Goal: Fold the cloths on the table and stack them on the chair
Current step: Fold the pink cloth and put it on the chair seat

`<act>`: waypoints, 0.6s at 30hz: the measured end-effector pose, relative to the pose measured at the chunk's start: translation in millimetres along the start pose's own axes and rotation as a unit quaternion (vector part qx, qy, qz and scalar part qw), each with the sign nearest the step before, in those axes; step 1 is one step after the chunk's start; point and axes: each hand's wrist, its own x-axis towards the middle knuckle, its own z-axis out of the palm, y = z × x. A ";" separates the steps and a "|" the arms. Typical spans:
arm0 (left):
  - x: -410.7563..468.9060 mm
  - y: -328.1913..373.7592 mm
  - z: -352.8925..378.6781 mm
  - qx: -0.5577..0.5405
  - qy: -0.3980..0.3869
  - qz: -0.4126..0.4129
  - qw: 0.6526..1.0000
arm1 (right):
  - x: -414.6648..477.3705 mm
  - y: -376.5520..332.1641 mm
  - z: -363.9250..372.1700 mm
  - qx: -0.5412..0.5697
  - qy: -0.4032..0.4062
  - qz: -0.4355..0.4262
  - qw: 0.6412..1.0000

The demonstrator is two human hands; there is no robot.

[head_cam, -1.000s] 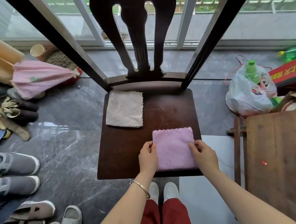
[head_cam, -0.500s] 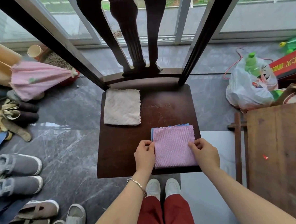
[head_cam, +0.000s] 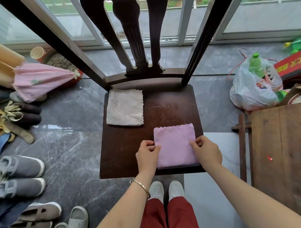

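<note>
Head view showed both bare hands at a folded pink cloth (head_cam: 175, 144) on the dark wooden chair (head_cam: 127, 147). The left grip (head_cam: 147, 155) had its fingers curled, pinching the cloth's left edge; the right grip (head_cam: 207, 154) pinched the right edge between thumb and bent fingers. The cloth lay flat between the two grips, near the seat's front right corner. It was roughly square, with a fine waffle weave and a scalloped far edge, and a thin darker edge showed beneath its near side. The seat was smooth, dark brown and scratched just beyond the grips. A cream cloth (head_cam: 125, 107), fluffy and folded into a rectangle, lay flat beyond the left grip at the seat's back left corner, well apart from the pink one. A thin metal bangle (head_cam: 140, 186) circled the left wrist. To the right of the right grip stood a table (head_cam: 284, 147) of rough, worn planks. Grey felt slippers (head_cam: 21, 175) sat on the glossy marbled floor, far to the left of the left grip.
</note>
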 end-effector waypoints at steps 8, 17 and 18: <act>-24.5 22.7 -22.3 -0.013 -0.012 -0.030 0.999 | -23.5 -14.1 -31.8 0.014 0.032 0.003 0.999; -86.5 87.6 -62.9 -0.001 -0.016 0.013 1.000 | -83.6 -50.2 -102.8 0.100 0.011 -0.049 0.994; -96.8 96.8 -69.3 -0.004 -0.017 0.017 1.000 | -93.5 -54.8 -113.5 0.110 0.011 -0.055 0.992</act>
